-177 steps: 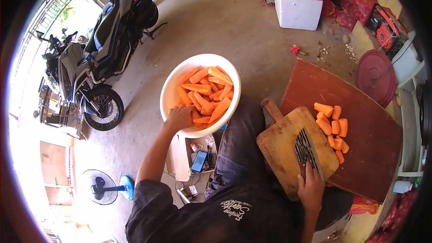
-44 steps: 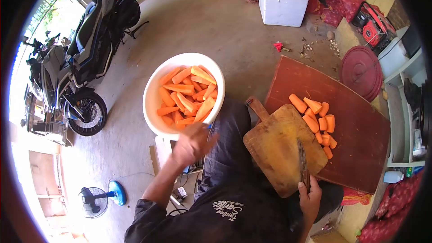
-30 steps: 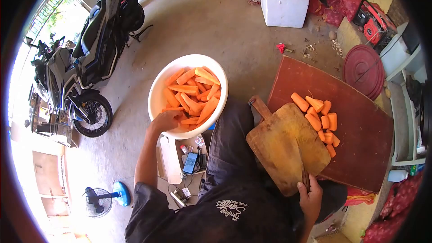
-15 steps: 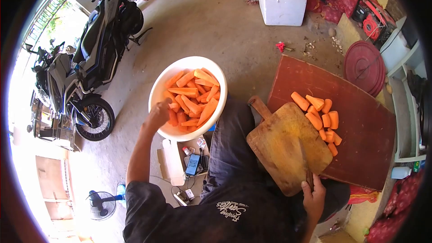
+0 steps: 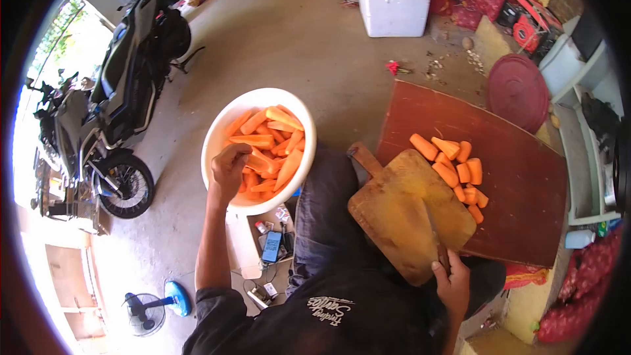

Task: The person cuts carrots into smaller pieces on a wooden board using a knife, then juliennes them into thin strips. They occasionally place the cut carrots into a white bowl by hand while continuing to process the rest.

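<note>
My left hand (image 5: 231, 163) is over the left side of a white basin (image 5: 307, 128) full of peeled carrots (image 5: 286, 169); its fingers are closed round a carrot piece (image 5: 261, 162). My right hand (image 5: 452, 279) grips the handle of a knife (image 5: 432, 227), whose blade lies along a worn wooden cutting board (image 5: 394, 204). The board rests across my lap and the corner of a reddish-brown wooden board (image 5: 513, 177). Several short carrot chunks (image 5: 464, 172) lie on that reddish board, just beyond the cutting board.
A motorcycle (image 5: 112, 112) stands at the left. Below the basin lie a phone (image 5: 271, 246) and an open box (image 5: 243, 250). A small fan (image 5: 146, 314) is at the lower left. A white foam box (image 5: 393, 10) and a dark red lid (image 5: 518, 94) are farther off.
The whole view has shifted, moving the scene slightly left. My left hand, blurred before, is now distinct at the basin with a carrot piece in its fingers. My right hand still grips the knife.
</note>
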`<state>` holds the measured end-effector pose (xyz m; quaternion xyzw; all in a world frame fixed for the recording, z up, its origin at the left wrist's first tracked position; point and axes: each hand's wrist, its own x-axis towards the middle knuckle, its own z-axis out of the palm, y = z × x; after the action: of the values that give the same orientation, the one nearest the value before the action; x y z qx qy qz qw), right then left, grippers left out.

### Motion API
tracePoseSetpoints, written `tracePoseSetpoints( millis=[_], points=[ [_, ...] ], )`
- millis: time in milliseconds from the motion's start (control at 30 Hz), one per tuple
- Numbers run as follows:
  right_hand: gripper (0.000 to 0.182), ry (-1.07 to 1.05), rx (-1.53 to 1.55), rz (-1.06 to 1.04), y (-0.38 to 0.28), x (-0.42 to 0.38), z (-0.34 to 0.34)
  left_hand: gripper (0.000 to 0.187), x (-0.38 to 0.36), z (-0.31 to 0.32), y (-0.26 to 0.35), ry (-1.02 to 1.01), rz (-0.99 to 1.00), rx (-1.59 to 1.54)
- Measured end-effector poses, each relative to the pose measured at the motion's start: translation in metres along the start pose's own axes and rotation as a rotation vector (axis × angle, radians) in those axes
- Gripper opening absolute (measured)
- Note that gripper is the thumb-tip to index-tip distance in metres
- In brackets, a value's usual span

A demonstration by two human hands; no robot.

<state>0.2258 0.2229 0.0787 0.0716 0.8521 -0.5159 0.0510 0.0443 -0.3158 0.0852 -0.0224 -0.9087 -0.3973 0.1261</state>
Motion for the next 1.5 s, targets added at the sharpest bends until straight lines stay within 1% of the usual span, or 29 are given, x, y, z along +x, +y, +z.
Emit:
tracePoseSetpoints(
  millis=[67,100,167,200,233,267,300,333,400,467,533,567,733,767,867,967,1067,1167,1233,1333,1467,1500],
  points=[
    [0.044,-0.019,-0.017,0.037,-0.001,0.0,-0.001,0.02,-0.001,0.031,0.059,-0.008,0.106,-0.065],
    [0.044,-0.004,-0.01,0.022,0.0,-0.001,0.001,0.021,-0.002,0.05,0.085,-0.014,0.161,-0.099],
    [0.044,0.03,0.002,-0.009,0.004,-0.001,0.005,0.022,-0.006,0.089,0.124,-0.099,0.165,-0.257],
    [0.043,0.007,-0.038,0.028,0.002,-0.002,0.003,0.024,-0.008,0.113,0.134,-0.118,0.24,-0.294],
    [0.044,0.021,-0.049,0.02,0.003,-0.004,0.003,0.026,-0.008,0.134,0.15,-0.145,0.322,-0.317],
    [0.044,0.031,-0.06,0.01,0.005,-0.004,0.005,0.028,-0.009,0.157,0.16,-0.16,0.406,-0.361],
    [0.045,0.038,-0.07,-0.001,0.006,-0.005,0.006,0.029,-0.015,0.183,0.163,-0.237,0.313,-0.479],
    [0.044,0.072,-0.044,-0.043,0.003,-0.006,0.007,0.033,-0.02,0.21,0.162,-0.272,0.381,-0.458],
    [0.043,0.083,-0.032,-0.004,0.005,-0.012,0.005,0.037,-0.03,0.24,0.153,-0.344,0.498,-0.373],
    [0.042,0.091,0.001,0.038,0.005,-0.015,0.0,0.038,-0.037,0.25,0.145,-0.423,0.601,-0.234],
    [0.041,0.089,0.057,0.1,0.002,-0.02,-0.002,0.042,-0.049,0.25,0.143,-0.437,0.562,-0.209],
    [0.041,0.087,0.061,0.093,0.003,-0.021,-0.002,0.044,-0.054,0.25,0.142,-0.442,0.536,-0.196],
    [0.038,0.067,0.057,0.051,-0.004,-0.011,-0.002,0.054,-0.071,0.26,0.156,-0.402,0.62,-0.064],
    [0.039,0.055,0.079,0.068,-0.004,-0.01,-0.002,0.056,-0.072,0.264,0.158,-0.396,0.633,-0.047],
    [0.039,0.017,0.151,0.131,0.001,-0.009,-0.001,0.054,-0.072,0.283,0.15,-0.361,0.701,-0.049],
    [0.036,-0.005,0.25,0.19,0.005,-0.011,0.0,0.053,-0.07,0.289,0.141,-0.381,0.737,-0.091],
    [0.032,-0.012,0.339,0.211,0.01,-0.015,0.003,0.045,-0.07,0.286,0.136,-0.384,0.766,-0.149],
    [0.03,-0.037,0.379,0.24,0.01,-0.016,0.006,0.047,-0.068,0.274,0.142,-0.367,0.763,-0.147],
    [0.031,-0.036,0.441,0.242,0.007,-0.016,0.009,0.043,-0.071,0.274,0.141,-0.346,0.73,-0.161],
    [0.031,-0.115,0.436,0.253,0.009,-0.015,0.008,0.039,-0.074,0.274,0.141,-0.324,0.653,-0.157],
    [0.034,-0.02,0.302,0.194,0.008,-0.014,0.017,0.036,-0.075,0.282,0.142,-0.28,0.576,-0.063],
    [0.035,0.022,0.288,0.181,0.004,-0.013,0.018,0.038,-0.076,0.283,0.14,-0.28,0.572,-0.079]
  ],
)
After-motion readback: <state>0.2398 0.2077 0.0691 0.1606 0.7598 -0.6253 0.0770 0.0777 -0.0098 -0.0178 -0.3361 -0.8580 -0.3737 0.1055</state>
